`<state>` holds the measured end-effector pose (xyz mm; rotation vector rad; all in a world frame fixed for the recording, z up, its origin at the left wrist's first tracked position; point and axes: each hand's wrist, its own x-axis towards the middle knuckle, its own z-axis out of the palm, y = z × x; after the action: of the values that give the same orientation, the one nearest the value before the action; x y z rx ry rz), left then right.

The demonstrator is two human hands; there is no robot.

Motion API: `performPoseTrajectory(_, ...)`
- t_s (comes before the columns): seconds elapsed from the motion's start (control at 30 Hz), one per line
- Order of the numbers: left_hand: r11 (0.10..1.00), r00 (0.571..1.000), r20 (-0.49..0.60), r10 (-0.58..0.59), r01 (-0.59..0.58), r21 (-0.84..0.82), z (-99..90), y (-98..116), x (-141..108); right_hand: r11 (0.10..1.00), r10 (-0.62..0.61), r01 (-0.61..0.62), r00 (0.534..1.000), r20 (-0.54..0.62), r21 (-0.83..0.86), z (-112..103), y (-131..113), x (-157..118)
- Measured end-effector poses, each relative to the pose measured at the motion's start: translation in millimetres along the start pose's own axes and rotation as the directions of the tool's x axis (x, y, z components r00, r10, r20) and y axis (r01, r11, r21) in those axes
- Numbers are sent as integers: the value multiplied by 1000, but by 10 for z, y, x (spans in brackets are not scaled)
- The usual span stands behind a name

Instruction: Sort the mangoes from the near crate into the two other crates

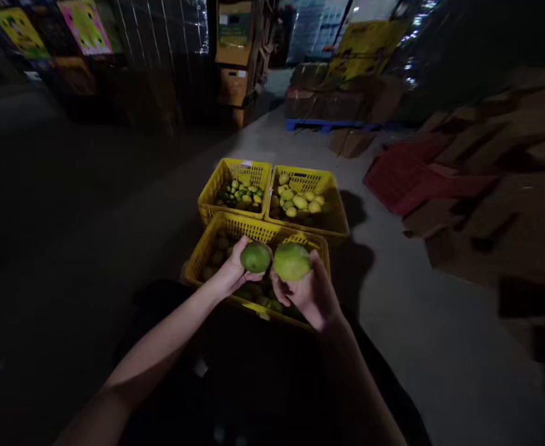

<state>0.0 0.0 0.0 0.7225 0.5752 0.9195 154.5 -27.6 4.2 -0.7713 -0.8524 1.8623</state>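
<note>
Above the near yellow crate [263, 312], my left hand [234, 270] grips a dark green fruit [256, 257]. Close beside it, my right hand [310, 290] holds a larger, lighter green fruit [292, 261]. More round fruit lies in the near crate, partly hidden under my hands. Behind it, the back left yellow crate [210, 193] contains small green and yellowish fruit [246, 199]. The back right yellow crate [332, 204] contains yellow fruit [300, 202].
On the right are a red crate [409, 176] and a heap of cardboard [509, 210]. A blue pallet [326, 126] with boxes stands farther back. Stacked cartons [233, 87] rise behind the crates. The surroundings are dim.
</note>
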Motion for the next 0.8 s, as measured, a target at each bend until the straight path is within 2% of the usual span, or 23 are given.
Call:
performPoseTrajectory(0.2, 989, 998, -42, -49, 43, -144, -37, -78, 54, 999, -23, 21, 998, -60, -39, 7, 3, 4)
performPoseTrajectory(0.3, 984, 1000, -17, -13, 10, -177, -63, -83, 52, 991, -83, 66, 986, -142, -120, 0, 29, 2)
performPoseTrajectory(0.47, 991, 997, -46, 62, -67, -118, -91, -26, 25, 932, -278, 178, 911, -305, -317, 9, 55, -2)
performPoseTrajectory(0.53, 994, 993, -67, 95, -98, -41, -101, 6, 21, 895, -359, 224, 876, -323, -387, 24, 50, 2)
performPoseTrajectory(0.6, 979, 982, -61, 179, -172, 105, -121, 35, 26, 850, -431, 250, 836, -339, -463, 27, 47, 11)
performPoseTrajectory(0.67, 904, 952, -17, 306, -285, 318, -151, 55, 40, 792, -512, 271, 782, -354, -548, 11, 52, 22)
performPoseTrajectory(0.73, 757, 896, 45, 443, -400, 517, -186, 64, 56, 711, -598, 266, 716, -360, -651, -21, 64, 27)
performPoseTrajectory(0.8, 605, 839, 101, 534, -463, 648, -215, 67, 63, 610, -666, 230, 667, -334, -759, -54, 76, 26)
